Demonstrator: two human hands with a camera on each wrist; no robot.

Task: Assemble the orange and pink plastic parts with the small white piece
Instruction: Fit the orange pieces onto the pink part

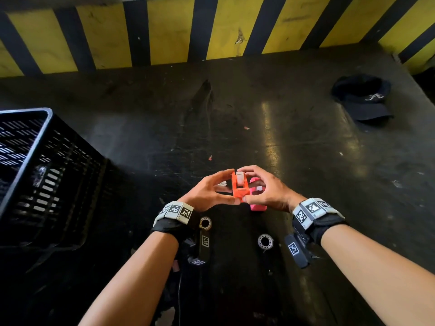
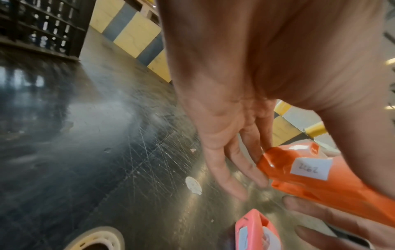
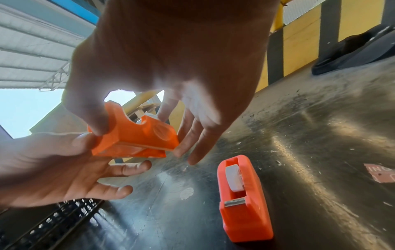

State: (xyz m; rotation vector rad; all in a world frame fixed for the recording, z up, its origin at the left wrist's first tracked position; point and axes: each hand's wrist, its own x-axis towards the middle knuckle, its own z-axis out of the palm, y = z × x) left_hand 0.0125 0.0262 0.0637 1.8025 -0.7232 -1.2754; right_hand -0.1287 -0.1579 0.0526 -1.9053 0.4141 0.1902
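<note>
Dark table point(image 1: 294, 147) | both hands pinch orange part point(image 1: 239, 187) – pink part point(image 1: 256, 205) beneath.

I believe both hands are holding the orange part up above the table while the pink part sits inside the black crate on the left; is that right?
Not quite. Both the left hand and the right hand do hold the orange part above the table, but the pink part is not in the black crate. It lies on the table just under the right hand, as the right wrist view shows.
</note>
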